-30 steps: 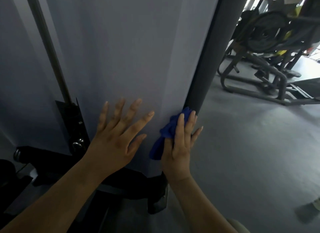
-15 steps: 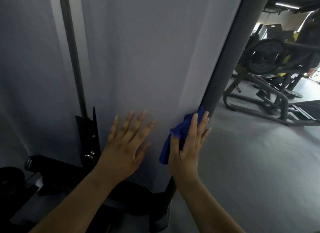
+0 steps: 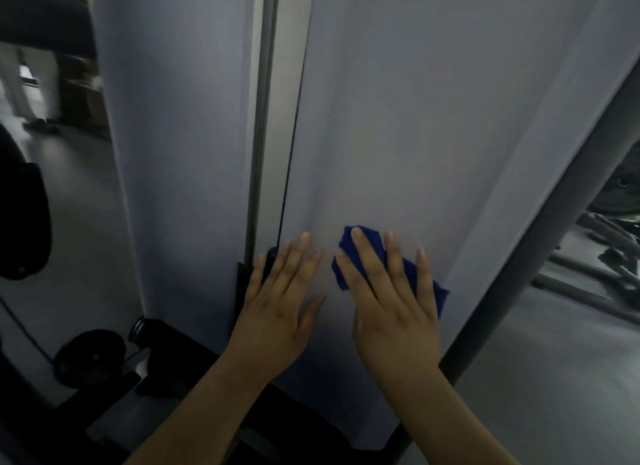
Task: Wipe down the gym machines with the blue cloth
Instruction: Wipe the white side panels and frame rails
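A tall grey panel [image 3: 415, 118] of a gym machine fills the view. My right hand [image 3: 391, 302] presses the blue cloth [image 3: 372, 245] flat against the panel's lower part, fingers straight and spread; the cloth shows above and to the right of the fingers. My left hand [image 3: 280, 302] rests flat on the panel just left of it, fingers straight, its fingertips near a black bracket [image 3: 242, 277] at the foot of a metal guide rail [image 3: 266, 118].
A dark slanted frame post [image 3: 540, 257] borders the panel on the right. Black weight plates [image 3: 90, 357] and the machine's black base lie at lower left. Other dark equipment [image 3: 609, 236] stands on the grey floor at far right.
My right hand has slid the cloth left, from the panel's right edge by the post onto the flat face. The view has shifted left and upward; my left hand stays flat on the panel.
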Motion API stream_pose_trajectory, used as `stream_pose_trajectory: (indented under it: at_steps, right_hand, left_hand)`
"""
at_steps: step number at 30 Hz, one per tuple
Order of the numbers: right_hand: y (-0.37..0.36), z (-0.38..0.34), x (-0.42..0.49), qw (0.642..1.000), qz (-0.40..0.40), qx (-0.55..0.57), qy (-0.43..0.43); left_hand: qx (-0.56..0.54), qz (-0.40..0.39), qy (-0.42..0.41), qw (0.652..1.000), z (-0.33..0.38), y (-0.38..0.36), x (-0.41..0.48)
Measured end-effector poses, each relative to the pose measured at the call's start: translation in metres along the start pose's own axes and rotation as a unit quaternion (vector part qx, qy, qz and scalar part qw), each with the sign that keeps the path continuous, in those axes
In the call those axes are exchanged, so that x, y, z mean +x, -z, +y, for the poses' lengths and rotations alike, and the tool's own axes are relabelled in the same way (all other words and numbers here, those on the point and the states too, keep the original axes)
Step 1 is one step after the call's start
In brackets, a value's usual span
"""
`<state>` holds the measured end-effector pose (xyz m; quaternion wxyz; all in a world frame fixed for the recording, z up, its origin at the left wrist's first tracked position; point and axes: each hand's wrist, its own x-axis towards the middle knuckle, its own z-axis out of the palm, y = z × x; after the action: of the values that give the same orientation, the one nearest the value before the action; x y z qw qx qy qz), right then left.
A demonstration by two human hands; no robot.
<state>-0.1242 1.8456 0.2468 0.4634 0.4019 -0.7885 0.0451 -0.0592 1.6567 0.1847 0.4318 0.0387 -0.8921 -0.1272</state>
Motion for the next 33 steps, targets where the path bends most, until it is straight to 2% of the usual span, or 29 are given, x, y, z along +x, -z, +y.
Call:
stream_pose_trajectory:
  at_steps: [5, 9, 11, 24, 33]
  right_hand:
    - [-0.006, -0.014, 0.057, 0.999, 0.003, 0.009, 0.033]
    - [-0.005, -0.021, 0.103, 0.998, 0.031, 0.035, 0.043]
    - [-0.003, -0.023, 0.123, 0.996, 0.051, 0.039, 0.06]
    - [0.047, -0.035, 0.319, 0.968, 0.184, 0.131, 0.108]
    - [0.096, -0.035, 0.445, 0.972, 0.17, 0.073, 0.145]
  left_hand:
    - [-0.044, 0.024, 0.021, 0.999, -0.002, 0.012, 0.021]
    - [-0.048, 0.089, 0.05, 0.994, -0.014, 0.041, 0.048]
    - [-0.047, 0.083, 0.069, 0.993, -0.029, 0.058, 0.065]
    - [-0.053, 0.159, 0.06, 0.984, -0.092, 0.184, 0.223]
    - [-0.02, 0.136, 0.028, 0.99, -0.114, 0.239, 0.281]
